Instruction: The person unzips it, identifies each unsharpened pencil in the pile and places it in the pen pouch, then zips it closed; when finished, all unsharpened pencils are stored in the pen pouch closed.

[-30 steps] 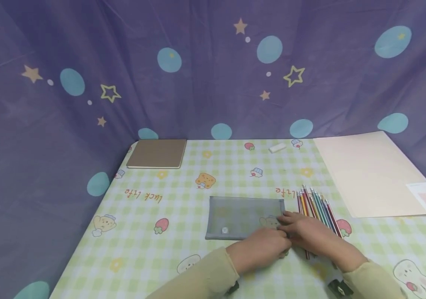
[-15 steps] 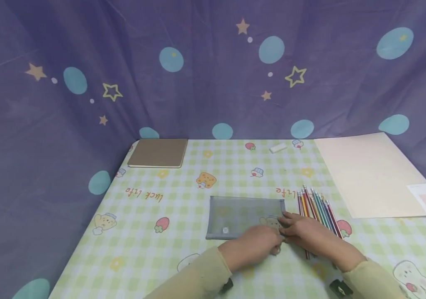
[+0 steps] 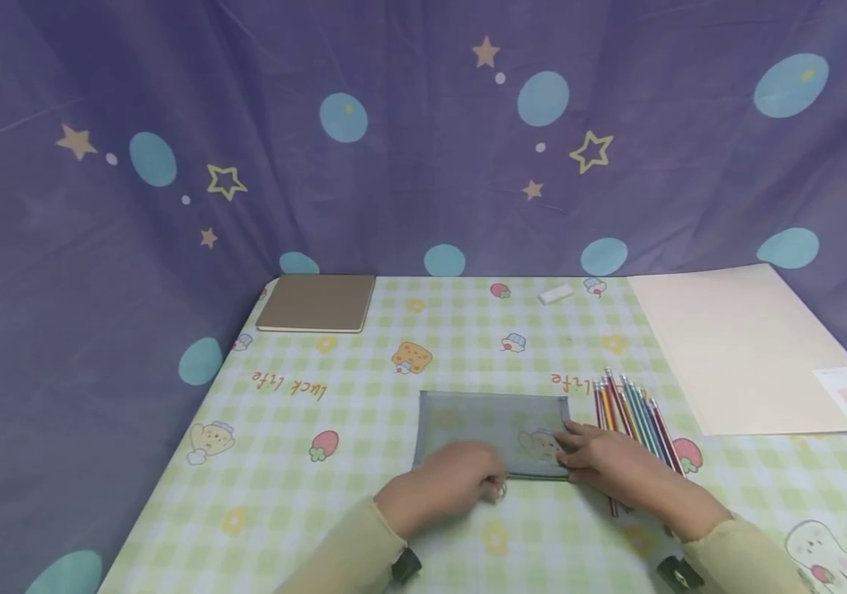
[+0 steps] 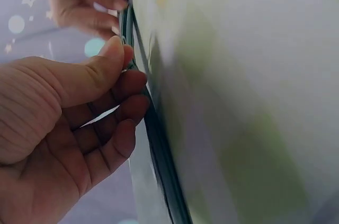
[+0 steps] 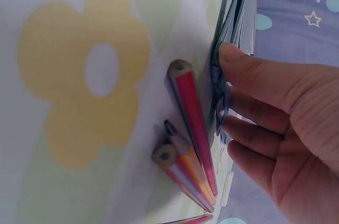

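A grey translucent zip pouch (image 3: pixel 468 417) lies flat on the table, its zip along the near edge. My left hand (image 3: pixel 445 483) is at this edge, pinching the small metal zip pull (image 4: pixel 125 43) between thumb and forefinger. The pouch's right corner is pinched by my right hand (image 3: pixel 612 466), thumb against the fabric in the right wrist view. Between the two hands the zip edges (image 5: pixel 233 20) stand apart. Several coloured pencils (image 3: pixel 638 412) lie right of the pouch, partly hidden under my right hand and forearm.
A brown notebook (image 3: pixel 317 304) lies at the back left, and a white eraser (image 3: pixel 557 294) at the back right. A large cream sheet (image 3: pixel 735 351) covers the right side. A purple curtain (image 3: pixel 423 181) hangs behind the checked tablecloth (image 3: pixel 364 371).
My left hand has slid leftwards along the pouch's near edge with the zip pull, away from the right hand. The right hand stays at the pouch's right corner.
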Demonstrator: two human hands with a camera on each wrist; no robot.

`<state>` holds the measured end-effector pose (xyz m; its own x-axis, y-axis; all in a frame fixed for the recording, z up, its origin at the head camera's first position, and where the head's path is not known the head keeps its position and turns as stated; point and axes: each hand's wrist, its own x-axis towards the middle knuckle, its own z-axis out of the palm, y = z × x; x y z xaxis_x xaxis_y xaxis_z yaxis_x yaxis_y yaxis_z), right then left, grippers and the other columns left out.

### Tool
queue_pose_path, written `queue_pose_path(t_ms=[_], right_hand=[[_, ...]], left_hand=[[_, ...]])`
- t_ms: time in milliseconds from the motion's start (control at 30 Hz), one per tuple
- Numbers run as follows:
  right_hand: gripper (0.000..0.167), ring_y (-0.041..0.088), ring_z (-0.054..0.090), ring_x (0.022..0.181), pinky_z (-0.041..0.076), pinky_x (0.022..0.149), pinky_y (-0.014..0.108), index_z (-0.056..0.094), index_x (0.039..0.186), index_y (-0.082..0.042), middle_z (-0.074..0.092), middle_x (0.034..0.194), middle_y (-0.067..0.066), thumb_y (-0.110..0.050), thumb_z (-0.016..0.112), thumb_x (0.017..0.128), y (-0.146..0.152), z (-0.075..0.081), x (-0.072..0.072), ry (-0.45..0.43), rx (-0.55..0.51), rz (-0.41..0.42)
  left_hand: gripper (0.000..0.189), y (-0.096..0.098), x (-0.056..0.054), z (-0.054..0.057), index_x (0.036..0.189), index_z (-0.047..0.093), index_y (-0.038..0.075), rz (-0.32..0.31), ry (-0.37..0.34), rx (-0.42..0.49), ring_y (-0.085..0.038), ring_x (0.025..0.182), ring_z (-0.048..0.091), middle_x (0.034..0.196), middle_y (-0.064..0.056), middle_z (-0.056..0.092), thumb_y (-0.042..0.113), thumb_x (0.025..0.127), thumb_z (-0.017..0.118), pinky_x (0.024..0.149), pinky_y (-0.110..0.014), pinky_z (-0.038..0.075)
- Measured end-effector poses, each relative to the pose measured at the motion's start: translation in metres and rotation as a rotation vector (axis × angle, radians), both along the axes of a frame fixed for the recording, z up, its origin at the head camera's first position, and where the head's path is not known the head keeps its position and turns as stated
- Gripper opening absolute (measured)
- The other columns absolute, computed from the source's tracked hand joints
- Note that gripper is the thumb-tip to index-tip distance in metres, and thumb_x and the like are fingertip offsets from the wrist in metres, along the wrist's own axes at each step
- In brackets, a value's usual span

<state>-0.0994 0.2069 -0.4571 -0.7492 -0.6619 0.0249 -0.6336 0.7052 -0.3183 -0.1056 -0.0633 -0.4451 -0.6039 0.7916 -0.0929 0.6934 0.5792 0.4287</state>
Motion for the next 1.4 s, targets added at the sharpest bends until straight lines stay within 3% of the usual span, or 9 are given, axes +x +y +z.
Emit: queue_pose_path(t_ms=[233, 567, 900, 1033, 1167, 1400], right_hand=[[0.031, 0.041, 0.053, 0.121, 0.046, 0.092, 0.052, 0.074, 0.107, -0.008, 0.062, 0.127, 0.016, -0.018, 0.078, 0.078, 0.002, 0.000, -0.001, 0.006, -0.014, 0.005], [0.031, 0.042, 0.053, 0.121, 0.045, 0.092, 0.053, 0.074, 0.108, -0.008, 0.062, 0.127, 0.016, -0.018, 0.078, 0.078, 0.003, 0.003, -0.002, -0.012, -0.017, 0.002], [0.031, 0.042, 0.052, 0.122, 0.046, 0.092, 0.052, 0.074, 0.108, -0.006, 0.062, 0.126, 0.016, -0.017, 0.078, 0.079, 0.003, 0.003, -0.004, -0.017, -0.023, 0.022], [0.032, 0.041, 0.052, 0.123, 0.046, 0.092, 0.052, 0.073, 0.109, -0.007, 0.062, 0.126, 0.015, -0.017, 0.078, 0.079, 0.003, 0.002, -0.004, -0.034, -0.031, 0.013], [0.033, 0.041, 0.052, 0.123, 0.046, 0.092, 0.052, 0.073, 0.109, -0.006, 0.062, 0.126, 0.015, -0.017, 0.078, 0.079, 0.003, 0.002, -0.004, -0.044, -0.027, 0.008], [0.032, 0.041, 0.052, 0.122, 0.047, 0.091, 0.051, 0.073, 0.108, -0.007, 0.062, 0.127, 0.015, -0.017, 0.079, 0.078, 0.002, 0.000, -0.003, -0.071, -0.050, -0.016]], left_hand=[[0.027, -0.038, -0.002, 0.005, 0.065, 0.055, 0.018, 0.061, -0.038, 0.050, -0.002, 0.063, 0.041, 0.067, 0.014, 0.046, 0.020, 0.088, 0.070, 0.065, -0.019, 0.037], [0.020, -0.090, -0.004, 0.009, 0.071, 0.063, 0.019, 0.205, -0.168, 0.102, -0.004, 0.067, 0.046, 0.070, 0.015, 0.055, 0.014, 0.088, 0.070, 0.072, -0.025, 0.043], [0.021, -0.110, -0.006, 0.007, 0.069, 0.062, 0.017, 0.237, -0.273, 0.124, -0.002, 0.066, 0.048, 0.067, 0.014, 0.055, 0.014, 0.089, 0.069, 0.070, -0.025, 0.042], [0.022, -0.109, -0.005, 0.006, 0.068, 0.062, 0.017, 0.236, -0.216, 0.102, -0.002, 0.066, 0.047, 0.066, 0.014, 0.054, 0.013, 0.088, 0.070, 0.070, -0.025, 0.042], [0.025, -0.103, -0.001, 0.008, 0.066, 0.059, 0.019, 0.219, -0.111, 0.047, -0.003, 0.064, 0.044, 0.066, 0.014, 0.049, 0.011, 0.087, 0.071, 0.067, -0.023, 0.040], [0.028, -0.087, 0.000, 0.007, 0.077, 0.053, 0.019, 0.263, 0.030, -0.002, -0.006, 0.064, 0.040, 0.072, 0.009, 0.044, 0.031, 0.084, 0.077, 0.060, -0.024, 0.037]])
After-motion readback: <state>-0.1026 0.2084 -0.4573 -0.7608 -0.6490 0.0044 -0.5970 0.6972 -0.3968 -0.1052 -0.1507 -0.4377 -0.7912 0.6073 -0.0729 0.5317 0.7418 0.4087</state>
